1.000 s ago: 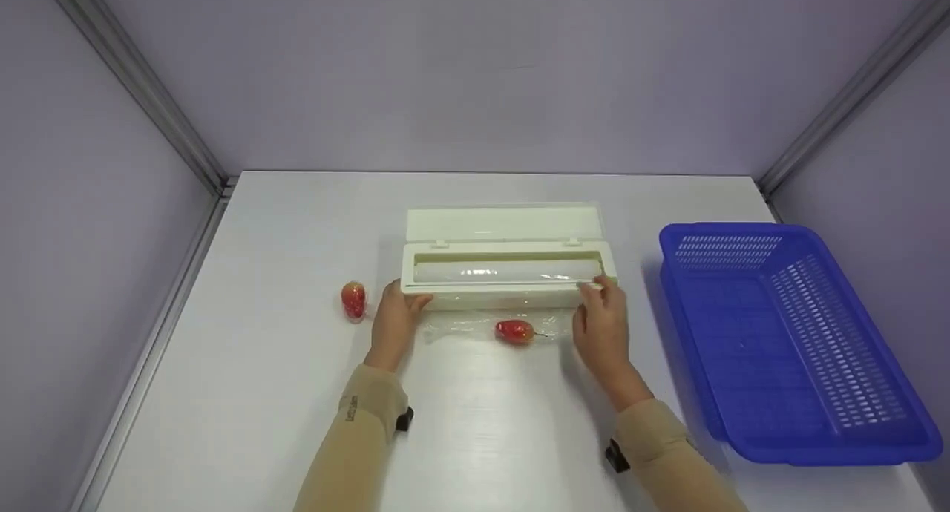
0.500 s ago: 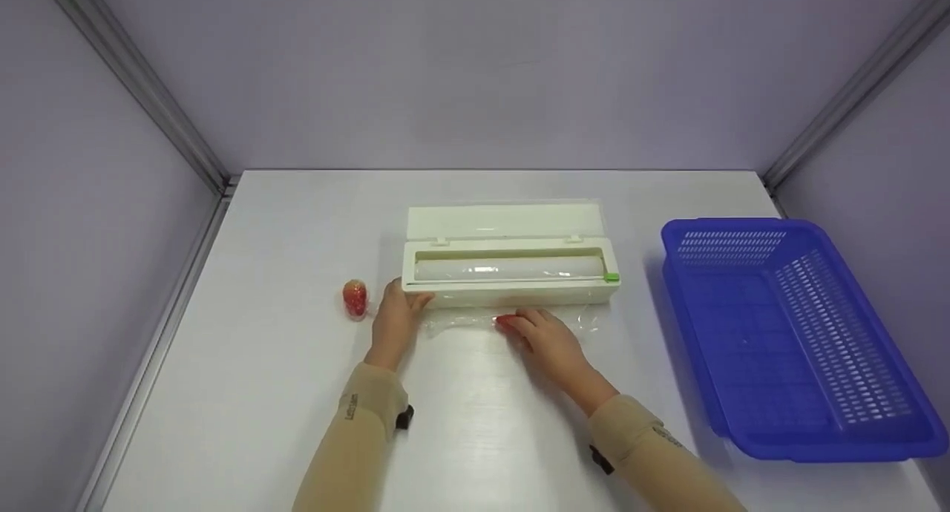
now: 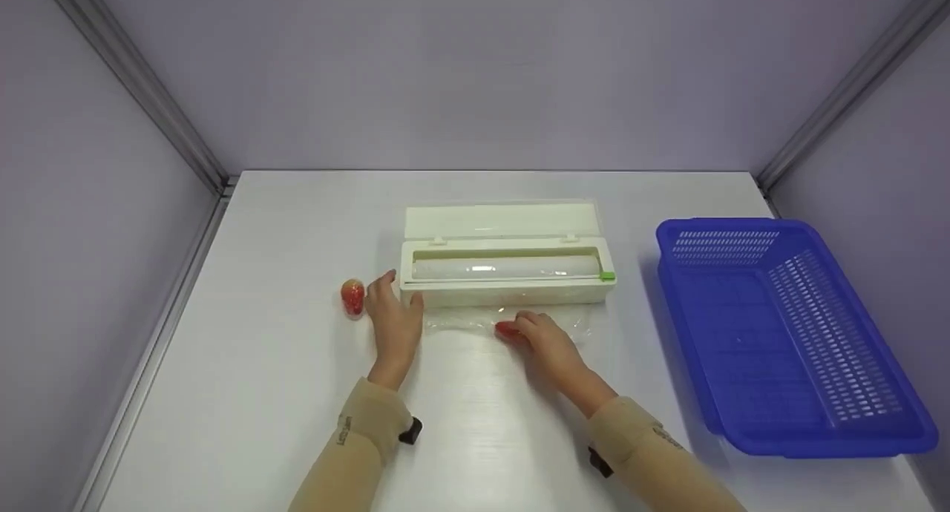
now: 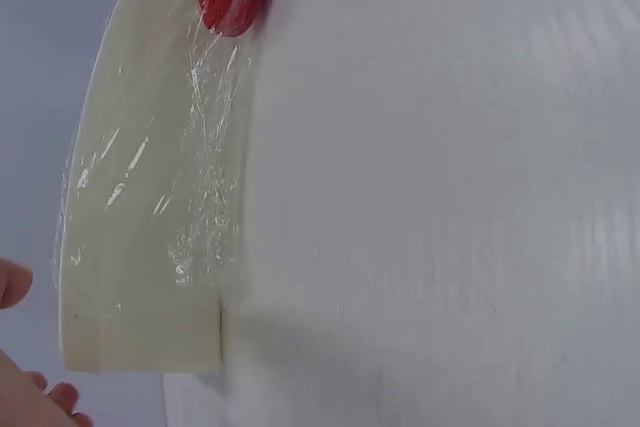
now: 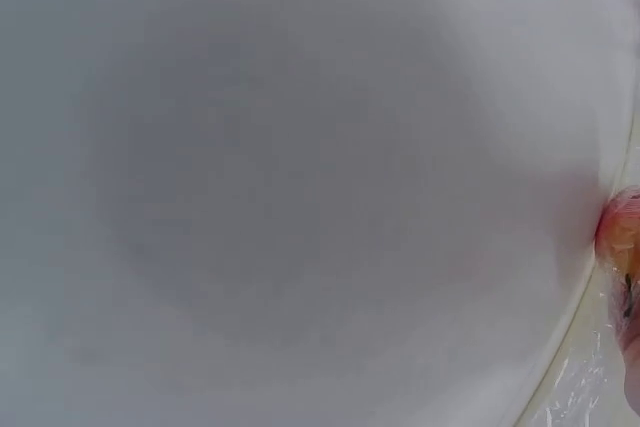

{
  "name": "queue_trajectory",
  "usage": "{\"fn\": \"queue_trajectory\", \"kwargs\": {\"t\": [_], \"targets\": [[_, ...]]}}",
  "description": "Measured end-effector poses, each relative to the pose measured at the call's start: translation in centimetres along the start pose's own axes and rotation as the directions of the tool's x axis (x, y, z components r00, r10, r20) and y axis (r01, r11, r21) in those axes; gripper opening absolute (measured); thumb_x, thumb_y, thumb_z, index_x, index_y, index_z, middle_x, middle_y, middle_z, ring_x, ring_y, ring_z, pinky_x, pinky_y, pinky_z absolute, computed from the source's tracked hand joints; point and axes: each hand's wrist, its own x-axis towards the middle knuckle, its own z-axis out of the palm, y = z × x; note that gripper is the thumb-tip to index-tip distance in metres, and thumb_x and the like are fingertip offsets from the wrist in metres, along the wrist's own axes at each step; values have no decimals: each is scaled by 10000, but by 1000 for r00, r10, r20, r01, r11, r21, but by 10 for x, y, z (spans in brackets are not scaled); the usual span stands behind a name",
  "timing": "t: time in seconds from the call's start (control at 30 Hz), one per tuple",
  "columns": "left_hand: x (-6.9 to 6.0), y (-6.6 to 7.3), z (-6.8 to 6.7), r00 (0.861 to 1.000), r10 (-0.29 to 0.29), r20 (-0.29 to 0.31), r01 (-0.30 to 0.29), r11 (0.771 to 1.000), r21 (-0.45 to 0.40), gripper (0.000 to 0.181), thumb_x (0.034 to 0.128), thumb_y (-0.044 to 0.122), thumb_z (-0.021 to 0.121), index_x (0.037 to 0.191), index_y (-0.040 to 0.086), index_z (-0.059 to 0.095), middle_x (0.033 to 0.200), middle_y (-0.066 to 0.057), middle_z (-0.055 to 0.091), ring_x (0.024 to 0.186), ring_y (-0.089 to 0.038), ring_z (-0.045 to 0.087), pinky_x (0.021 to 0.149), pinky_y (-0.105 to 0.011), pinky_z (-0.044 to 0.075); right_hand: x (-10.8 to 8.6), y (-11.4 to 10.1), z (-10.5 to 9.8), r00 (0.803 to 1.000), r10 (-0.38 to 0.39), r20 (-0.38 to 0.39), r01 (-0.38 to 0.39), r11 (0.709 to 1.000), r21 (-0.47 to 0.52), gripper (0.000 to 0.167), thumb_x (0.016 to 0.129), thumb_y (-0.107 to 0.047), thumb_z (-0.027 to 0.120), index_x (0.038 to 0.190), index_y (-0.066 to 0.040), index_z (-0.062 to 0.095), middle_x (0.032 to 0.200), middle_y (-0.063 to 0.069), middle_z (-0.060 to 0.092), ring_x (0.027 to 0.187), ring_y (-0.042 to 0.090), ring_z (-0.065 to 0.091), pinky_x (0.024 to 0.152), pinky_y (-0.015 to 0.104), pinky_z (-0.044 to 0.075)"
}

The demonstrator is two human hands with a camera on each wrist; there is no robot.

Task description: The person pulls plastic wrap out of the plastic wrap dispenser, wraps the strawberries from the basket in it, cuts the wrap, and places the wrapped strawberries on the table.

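My right hand (image 3: 549, 346) pinches a red fruit (image 3: 505, 332) with a yellow-orange stem end, lying in clear cling film (image 4: 212, 157) before the dispenser. Film lies over the fruit in the left wrist view. The white cling film dispenser (image 3: 519, 297) has its lid (image 3: 501, 221) back, baring the roll (image 3: 512, 267). My left hand (image 3: 395, 330) is just off the dispenser's left end, fingers apart and holding nothing. Close to its fingertips on the left is a second red-yellow fruit (image 3: 352, 298), wrapped in film. In the right wrist view only the fruit's yellowish stem end (image 5: 622, 237) and a bit of hand show.
A blue plastic basket (image 3: 690, 363) with perforated sides stands on the right of the white table (image 3: 260, 393). A green slider (image 3: 607, 276) sits at the dispenser's right end. Pale walls (image 3: 475, 74) close off the back and sides.
My right hand has moved left from the dispenser's right end down to the fruit and taken hold of it. My left hand has let go of the dispenser and shifted slightly left.
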Motion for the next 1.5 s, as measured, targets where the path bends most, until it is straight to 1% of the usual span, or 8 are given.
{"fn": "queue_trajectory", "kwargs": {"t": [0.1,0.23,0.3,0.4,0.7,0.87,1.03,1.5], "targets": [[-20,5,9,966,259,6,-258,960,104,322,816,45,614,1130,34,540,1131,-125,506,1098,-280,434,944,-393,406,-7,-6,-3,982,166,94,-181,968,173,235,949,-118,460,1102,-167,631,1047,-50,647,1017,163,558,913,344,430],[-49,5,27,805,540,246,-586,788,189,164,799,75,648,960,98,627,1000,-44,586,984,-216,523,882,-340,458,-17,-11,-6,942,267,202,-325,874,360,298,980,-183,373,1063,-171,659,1061,-47,669,1058,174,565,965,346,411],[-60,4,36,721,581,377,-674,713,191,143,805,139,669,946,124,644,979,-14,605,950,-191,549,862,-319,467,-22,-11,-8,954,198,226,-273,885,376,261,960,-100,403,1070,-105,640,1060,18,666,1051,216,577,954,355,438],[-72,0,43,657,557,508,-722,659,212,196,811,227,686,986,145,651,977,8,610,923,-173,567,840,-305,473,-27,-9,-9,969,96,228,-173,923,344,241,896,24,463,1085,-25,605,1052,93,644,1015,265,587,899,371,484],[-75,-1,56,706,430,562,-678,642,360,269,827,250,655,1082,170,627,992,15,611,913,-177,575,822,-331,471,-21,-5,-7,981,143,129,-155,984,90,286,868,-68,593,1152,-68,635,989,66,610,944,226,572,861,403,482],[-73,0,61,733,395,554,-651,644,401,258,824,228,651,1072,162,626,949,13,605,883,-175,562,794,-329,462,-25,-12,-1,997,-30,-76,18,987,-162,243,815,-105,670,1057,-97,644,1005,62,605,949,249,563,858,386,481],[-71,0,63,752,386,535,-634,646,425,236,837,195,622,1069,157,627,931,2,604,874,-189,549,784,-339,440,-28,-18,4,988,-126,-91,101,966,-239,229,775,-119,714,993,-106,645,987,26,615,935,215,581,821,359,494],[-71,4,61,732,338,592,-637,648,418,204,923,188,504,1078,159,633,912,-18,611,848,-200,587,745,-346,474,-25,-16,3,999,-39,0,38,971,-235,342,743,-50,723,1066,-105,626,1013,39,629,943,231,581,849,352,493]]}}
